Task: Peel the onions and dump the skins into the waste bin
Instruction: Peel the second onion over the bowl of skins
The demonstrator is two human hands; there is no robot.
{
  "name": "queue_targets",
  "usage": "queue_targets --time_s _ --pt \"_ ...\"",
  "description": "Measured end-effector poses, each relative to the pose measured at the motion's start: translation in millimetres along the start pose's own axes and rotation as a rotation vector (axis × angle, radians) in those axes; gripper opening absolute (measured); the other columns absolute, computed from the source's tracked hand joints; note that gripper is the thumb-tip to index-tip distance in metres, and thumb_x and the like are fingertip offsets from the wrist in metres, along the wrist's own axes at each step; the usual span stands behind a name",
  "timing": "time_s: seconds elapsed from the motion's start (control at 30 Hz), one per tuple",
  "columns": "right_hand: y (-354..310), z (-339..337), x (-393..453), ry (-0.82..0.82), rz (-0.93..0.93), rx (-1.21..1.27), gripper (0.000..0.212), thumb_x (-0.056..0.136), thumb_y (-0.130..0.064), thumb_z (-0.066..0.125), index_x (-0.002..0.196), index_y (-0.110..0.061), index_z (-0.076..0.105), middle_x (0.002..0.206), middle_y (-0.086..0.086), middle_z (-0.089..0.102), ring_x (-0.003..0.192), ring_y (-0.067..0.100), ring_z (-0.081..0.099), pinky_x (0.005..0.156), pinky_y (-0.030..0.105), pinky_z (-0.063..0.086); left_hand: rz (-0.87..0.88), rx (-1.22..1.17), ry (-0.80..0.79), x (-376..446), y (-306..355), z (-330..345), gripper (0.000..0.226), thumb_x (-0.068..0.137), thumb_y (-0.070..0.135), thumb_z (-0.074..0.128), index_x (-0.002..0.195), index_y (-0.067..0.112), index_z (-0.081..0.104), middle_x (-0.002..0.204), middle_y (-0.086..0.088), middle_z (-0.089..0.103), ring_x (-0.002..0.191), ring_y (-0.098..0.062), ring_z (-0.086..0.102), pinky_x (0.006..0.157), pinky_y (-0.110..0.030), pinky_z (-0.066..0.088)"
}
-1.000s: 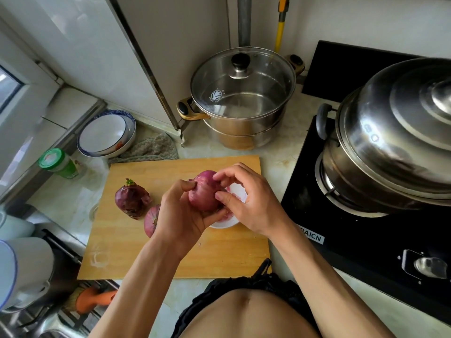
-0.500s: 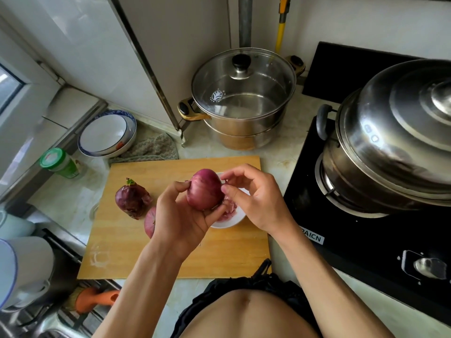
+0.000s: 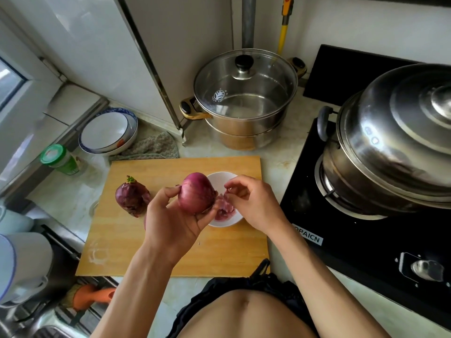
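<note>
Head view: we note the counter (image 3: 280, 164) carrying a wooden board (image 3: 170, 252), with a white bowl (image 3: 217, 178) of pink skins on it. Left hand (image 3: 170, 223) holds the half-peeled onion (image 3: 196, 192) up in its grip, long axis roughly upright, just left of the bowl. Right hand (image 3: 251, 203) is nearer the bowl, fingertips pressed together over it; whether a scrap is pinched, we cannot tell. An unpeeled onion (image 3: 131, 197) stands further left. A third is mostly hidden behind the left hand. No waste bin visible.

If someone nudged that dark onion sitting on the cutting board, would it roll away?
Probably it would wobble and roll: the unpeeled onion is rounded, standing loose on the flat cutting board. Its dry skin likely grips better than a smooth peeled surface would.
</note>
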State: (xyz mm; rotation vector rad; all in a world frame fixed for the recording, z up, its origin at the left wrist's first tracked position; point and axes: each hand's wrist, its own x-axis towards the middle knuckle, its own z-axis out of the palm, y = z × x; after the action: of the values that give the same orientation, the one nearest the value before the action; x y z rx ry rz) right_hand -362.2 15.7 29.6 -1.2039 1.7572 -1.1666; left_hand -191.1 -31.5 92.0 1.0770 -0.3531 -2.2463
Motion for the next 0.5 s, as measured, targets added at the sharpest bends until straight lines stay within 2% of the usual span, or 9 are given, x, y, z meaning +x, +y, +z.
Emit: queue_targets --time_s 0.13,0.3,0.4,0.5 --pt "3.9 0.5 1.2 0.005 -0.004 -0.068 0.023 0.089 -0.010 0.070 0.112 -0.013 0.070 0.098 -0.004 0.069 0.090 0.003 0.064 0.077 0.010 0.049 0.022 0.060 0.049 0.1 -4.7 -4.8 0.056 0.080 0.025 0.053 0.127 -0.004 0.061 0.113 -0.027 0.071 0.093 -0.037 0.074 0.089 -0.041 0.057" --pt "0.0 -1.2 -2.7 0.052 0.000 -0.028 0.011 0.089 -0.009 0.069 0.099 -0.013 0.072 0.091 -0.007 0.071 0.083 0.003 0.065 0.075 0.017 0.053 0.037 0.079 0.085 -0.1 -8.3 -12.1 0.060 0.082 0.021 0.058 0.137 -0.003 0.055 0.125 -0.028 0.068 0.097 -0.039 0.074 0.094 -0.044 0.056" --pt "-7.0 -4.7 -4.0 0.036 0.013 0.053 0.006 0.089 -0.018 0.071 0.096 -0.017 0.071 0.083 -0.008 0.071 0.080 0.005 0.066 0.075 0.024 0.055 0.093 0.138 0.089 2.1 -9.3 -12.9 0.055 0.087 0.013 0.067 0.138 -0.004 0.052 0.132 -0.029 0.065 0.106 -0.039 0.073 0.090 -0.044 0.061" --pt "-16.4 -3.2 -7.9 -0.033 -0.040 0.151 0.018 0.087 -0.028 0.075 0.103 -0.019 0.070 0.094 -0.009 0.071 0.089 0.005 0.068 0.081 0.026 0.056 0.159 0.215 0.083 3.2 -12.0 -7.8 0.061 0.084 0.011 0.074 0.140 0.004 0.050 0.130 -0.025 0.067 0.106 -0.032 0.073 0.081 -0.040 0.063"
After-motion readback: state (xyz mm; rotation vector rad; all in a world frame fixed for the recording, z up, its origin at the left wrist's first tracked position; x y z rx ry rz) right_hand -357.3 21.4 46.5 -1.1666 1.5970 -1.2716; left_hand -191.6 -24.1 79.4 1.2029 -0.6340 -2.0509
